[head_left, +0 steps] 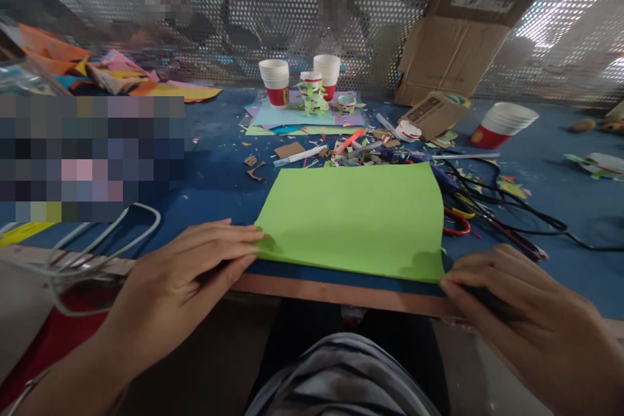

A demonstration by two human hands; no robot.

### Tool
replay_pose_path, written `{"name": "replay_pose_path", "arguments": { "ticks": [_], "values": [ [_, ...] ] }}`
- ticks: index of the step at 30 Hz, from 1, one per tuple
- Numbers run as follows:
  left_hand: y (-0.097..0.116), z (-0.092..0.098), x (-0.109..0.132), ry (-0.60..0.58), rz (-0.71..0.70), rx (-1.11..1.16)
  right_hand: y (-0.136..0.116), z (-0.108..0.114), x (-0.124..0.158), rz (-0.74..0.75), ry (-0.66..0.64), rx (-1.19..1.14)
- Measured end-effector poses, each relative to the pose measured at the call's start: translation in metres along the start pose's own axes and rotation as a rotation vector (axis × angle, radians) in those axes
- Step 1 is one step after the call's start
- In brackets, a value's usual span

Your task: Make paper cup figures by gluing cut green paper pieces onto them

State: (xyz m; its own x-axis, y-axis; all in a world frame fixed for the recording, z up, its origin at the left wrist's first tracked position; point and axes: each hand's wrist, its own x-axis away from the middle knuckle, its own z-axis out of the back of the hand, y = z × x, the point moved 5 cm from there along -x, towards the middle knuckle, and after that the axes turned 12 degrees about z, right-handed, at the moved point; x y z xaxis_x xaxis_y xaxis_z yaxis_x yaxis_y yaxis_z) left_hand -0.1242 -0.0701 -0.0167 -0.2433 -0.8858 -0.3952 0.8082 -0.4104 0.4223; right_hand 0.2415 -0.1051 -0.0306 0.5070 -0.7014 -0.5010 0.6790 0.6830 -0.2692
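A sheet of light green paper [353, 218] lies near the front edge of the blue table, its near edge slightly lifted. My left hand [195, 266] pinches its left near corner between thumb and fingers. At the right near corner, my right hand [517, 299] has thumb and forefinger closed on the paper. Behind the sheet sit a white marker [299, 155], an orange pen [350, 141] and many paper scraps. Red-handled scissors [457, 222] are partly hidden beside the sheet's right edge.
Stacked paper cups [274, 83] stand at the back beside small cup pieces with green paper strips [314, 96]. Another cup stack [504, 125] leans at the right. Black cable [526, 205] winds across the right side. A cardboard box [446, 45] rests against the perforated metal screen.
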Motion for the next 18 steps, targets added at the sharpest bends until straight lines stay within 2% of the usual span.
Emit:
{"name": "replay_pose_path", "arguments": {
  "ticks": [2,7,12,15,18],
  "values": [
    [0.001,0.002,-0.006,0.005,-0.028,-0.004,-0.001,0.001,-0.004,-0.025,0.016,-0.022],
    [0.001,-0.001,-0.009,-0.169,-0.055,0.002,0.002,0.001,-0.006,-0.063,-0.001,-0.014],
    [0.000,-0.005,-0.003,-0.269,-0.062,0.030,0.007,0.000,0.001,-0.079,-0.004,-0.051],
    [0.004,-0.005,-0.005,-0.271,-0.027,0.052,0.009,-0.001,0.002,-0.094,-0.014,-0.072],
    [0.008,-0.005,-0.009,-0.250,0.080,0.086,0.009,-0.002,0.000,-0.115,-0.024,-0.090]
  ]
}}
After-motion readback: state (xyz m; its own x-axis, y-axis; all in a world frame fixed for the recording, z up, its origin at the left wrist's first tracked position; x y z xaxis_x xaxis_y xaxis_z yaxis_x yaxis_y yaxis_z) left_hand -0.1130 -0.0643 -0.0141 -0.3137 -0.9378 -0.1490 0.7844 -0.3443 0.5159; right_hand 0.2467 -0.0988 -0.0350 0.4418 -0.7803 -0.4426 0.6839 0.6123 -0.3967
